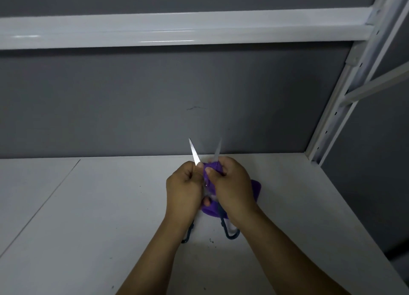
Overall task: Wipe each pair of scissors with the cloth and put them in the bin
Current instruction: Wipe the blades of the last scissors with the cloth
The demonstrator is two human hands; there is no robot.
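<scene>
Item: steel-bladed scissors with dark plastic handles (194, 153), held above the white desk (88, 206), near the grey back panel (155, 100); blades spread in a V, tips pointing up and away; handle loops (231, 234) hang below the wrists
Left hand (182, 184): grip curled tight round the lower part of the left blade, near the pivot
Right hand (232, 184): grip pinches a crumpled purple cloth (211, 167) round the base of the right blade, which is blurred
Bin: not in view
Step, as judged: wiping the right blade
Handling notes: draw the cloth from pivot to tip, never towards the edge; keep a thick fold between thumb and steel; hold the left grip steady so the blades cannot snap together; cover both faces, then swap to the bare blade
</scene>
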